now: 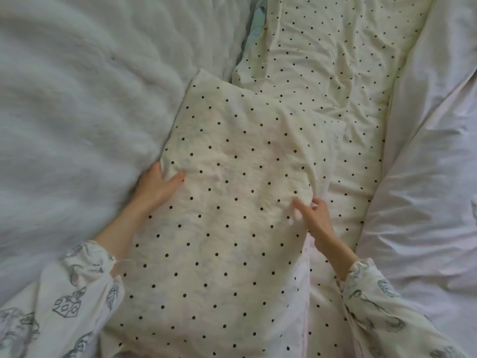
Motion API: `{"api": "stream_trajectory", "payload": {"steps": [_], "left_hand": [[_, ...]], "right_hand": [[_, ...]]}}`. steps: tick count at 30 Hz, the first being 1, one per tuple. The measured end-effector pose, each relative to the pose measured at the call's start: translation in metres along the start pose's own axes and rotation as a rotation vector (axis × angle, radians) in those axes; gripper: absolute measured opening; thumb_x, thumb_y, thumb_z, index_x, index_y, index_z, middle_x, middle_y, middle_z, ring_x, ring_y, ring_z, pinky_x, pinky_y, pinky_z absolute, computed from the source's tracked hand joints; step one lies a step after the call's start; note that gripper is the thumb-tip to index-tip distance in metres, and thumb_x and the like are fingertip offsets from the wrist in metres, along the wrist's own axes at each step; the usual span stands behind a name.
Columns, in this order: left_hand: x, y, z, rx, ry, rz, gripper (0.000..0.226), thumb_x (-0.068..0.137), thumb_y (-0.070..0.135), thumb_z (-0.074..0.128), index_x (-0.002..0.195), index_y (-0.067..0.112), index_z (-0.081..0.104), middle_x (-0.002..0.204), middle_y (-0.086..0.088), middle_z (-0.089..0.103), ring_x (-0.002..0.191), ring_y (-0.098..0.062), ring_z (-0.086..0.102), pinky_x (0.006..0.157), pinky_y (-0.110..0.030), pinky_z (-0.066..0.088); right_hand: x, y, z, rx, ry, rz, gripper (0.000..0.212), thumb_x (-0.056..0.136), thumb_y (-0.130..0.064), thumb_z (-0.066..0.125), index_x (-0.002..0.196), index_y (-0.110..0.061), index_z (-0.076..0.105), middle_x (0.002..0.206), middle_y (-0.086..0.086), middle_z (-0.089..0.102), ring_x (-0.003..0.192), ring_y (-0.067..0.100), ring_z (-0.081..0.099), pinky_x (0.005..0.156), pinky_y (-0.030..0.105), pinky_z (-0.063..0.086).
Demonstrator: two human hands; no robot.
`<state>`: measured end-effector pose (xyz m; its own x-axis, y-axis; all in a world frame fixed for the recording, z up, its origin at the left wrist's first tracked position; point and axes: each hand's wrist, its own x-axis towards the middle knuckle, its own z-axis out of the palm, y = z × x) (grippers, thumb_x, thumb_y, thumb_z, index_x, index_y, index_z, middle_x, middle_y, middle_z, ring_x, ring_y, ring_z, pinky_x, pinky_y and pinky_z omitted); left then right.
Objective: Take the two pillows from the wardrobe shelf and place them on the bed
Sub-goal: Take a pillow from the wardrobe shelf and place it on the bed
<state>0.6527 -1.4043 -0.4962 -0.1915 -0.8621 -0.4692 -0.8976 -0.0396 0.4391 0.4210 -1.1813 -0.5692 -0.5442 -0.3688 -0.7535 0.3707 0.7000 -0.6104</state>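
Observation:
A cream pillow with black dots (227,208) lies flat on the bed in the middle of the view. My left hand (158,186) grips its left edge, thumb on top and fingers tucked under the side. My right hand (313,218) rests on the pillow's right edge with fingers spread and blurred; it holds nothing that I can see. Under and behind the pillow lies a sheet of the same dotted cream cloth (325,60). Whether a second pillow is under that cloth I cannot tell.
A fluffy pale grey-blue blanket (77,104) fills the left side, pressed against the pillow's left edge. A crumpled white duvet (426,177) covers the right side. A strip of light blue cloth (259,19) shows at the top between them.

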Motion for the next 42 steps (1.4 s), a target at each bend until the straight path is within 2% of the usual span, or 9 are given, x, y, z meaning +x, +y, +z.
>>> {"api": "stream_trajectory", "payload": {"steps": [6, 10, 16, 22, 30, 33, 37, 40, 42], "left_hand": [[0.049, 0.038, 0.007, 0.008, 0.021, 0.020, 0.072, 0.087, 0.050, 0.050, 0.144, 0.012, 0.028, 0.150, -0.008, 0.035, 0.136, -0.026, 0.034, 0.111, -0.034, 0.027], [0.062, 0.042, 0.019, -0.177, -0.029, 0.023, 0.079, 0.076, 0.051, 0.064, 0.138, 0.012, 0.035, 0.142, -0.009, 0.044, 0.130, -0.026, 0.042, 0.109, -0.042, 0.035], [0.060, 0.046, 0.033, -0.318, 0.146, 0.090, 0.078, 0.069, 0.049, 0.063, 0.133, 0.012, 0.038, 0.134, -0.009, 0.049, 0.123, -0.026, 0.048, 0.103, -0.046, 0.040], [0.070, 0.034, 0.047, 0.066, 0.026, 0.090, 0.075, 0.090, 0.047, 0.046, 0.149, 0.021, 0.008, 0.157, -0.010, 0.012, 0.145, -0.027, 0.009, 0.117, -0.046, 0.011], [-0.045, -0.045, 0.046, 0.200, 0.142, 0.101, 0.076, 0.086, 0.049, 0.053, 0.148, 0.027, 0.015, 0.158, -0.008, 0.010, 0.144, -0.026, 0.012, 0.115, -0.050, 0.016], [-0.076, -0.071, 0.044, 0.198, 0.135, -0.038, 0.089, 0.078, 0.063, 0.055, 0.147, 0.031, 0.008, 0.156, -0.007, 0.018, 0.142, -0.027, 0.018, 0.111, -0.053, 0.021], [-0.069, -0.068, 0.045, 0.185, 0.138, -0.059, 0.093, 0.074, 0.066, 0.057, 0.147, 0.029, 0.012, 0.152, -0.012, 0.026, 0.139, -0.031, 0.023, 0.111, -0.051, 0.022], [-0.078, -0.074, 0.055, 0.316, 0.100, -0.031, 0.092, 0.077, 0.068, 0.050, 0.147, 0.033, 0.003, 0.156, -0.011, 0.010, 0.142, -0.031, 0.012, 0.111, -0.054, 0.016], [-0.089, -0.086, 0.061, 0.372, 0.072, 0.003, 0.089, 0.078, 0.070, 0.044, 0.145, 0.039, -0.004, 0.158, -0.007, -0.003, 0.144, -0.031, 0.003, 0.112, -0.057, 0.012]], "right_hand": [[0.040, -0.042, -0.002, 0.070, 0.008, -0.104, 0.086, 0.083, -0.050, 0.059, 0.147, -0.013, 0.017, 0.152, 0.010, 0.026, 0.135, 0.030, 0.034, 0.107, 0.051, 0.035], [0.046, -0.057, 0.003, 0.310, -0.021, -0.028, 0.080, 0.080, -0.044, 0.066, 0.143, -0.012, 0.027, 0.136, 0.001, 0.046, 0.121, 0.023, 0.047, 0.100, 0.044, 0.043], [0.037, -0.061, 0.008, 0.235, 0.186, -0.224, 0.077, 0.073, -0.032, 0.069, 0.139, -0.017, 0.031, 0.122, -0.004, 0.052, 0.107, 0.017, 0.054, 0.088, 0.037, 0.049], [0.033, -0.027, 0.011, 0.024, 0.196, -0.296, 0.078, 0.082, -0.039, 0.060, 0.146, -0.017, 0.022, 0.148, 0.004, 0.033, 0.131, 0.021, 0.036, 0.109, 0.038, 0.031], [-0.029, 0.048, 0.016, -0.069, 0.034, -0.194, 0.093, 0.081, -0.051, 0.062, 0.149, -0.027, 0.002, 0.156, 0.002, 0.020, 0.138, 0.021, 0.030, 0.110, 0.039, 0.030], [-0.044, 0.062, 0.015, 0.068, -0.065, -0.001, 0.092, 0.078, -0.055, 0.062, 0.148, -0.026, 0.010, 0.153, 0.003, 0.027, 0.134, 0.024, 0.036, 0.105, 0.040, 0.036], [-0.046, 0.048, 0.021, 0.193, -0.024, -0.085, 0.074, 0.076, -0.040, 0.071, 0.136, -0.020, 0.033, 0.134, 0.000, 0.049, 0.122, 0.020, 0.049, 0.102, 0.041, 0.041], [-0.054, 0.057, 0.022, 0.113, 0.043, -0.107, 0.060, 0.076, -0.038, 0.070, 0.124, -0.023, 0.038, 0.127, 0.000, 0.050, 0.117, 0.021, 0.050, 0.098, 0.041, 0.043], [-0.055, 0.065, 0.019, 0.040, 0.047, -0.100, 0.071, 0.079, -0.044, 0.066, 0.135, -0.015, 0.032, 0.139, 0.005, 0.044, 0.127, 0.025, 0.043, 0.104, 0.045, 0.038]]}}
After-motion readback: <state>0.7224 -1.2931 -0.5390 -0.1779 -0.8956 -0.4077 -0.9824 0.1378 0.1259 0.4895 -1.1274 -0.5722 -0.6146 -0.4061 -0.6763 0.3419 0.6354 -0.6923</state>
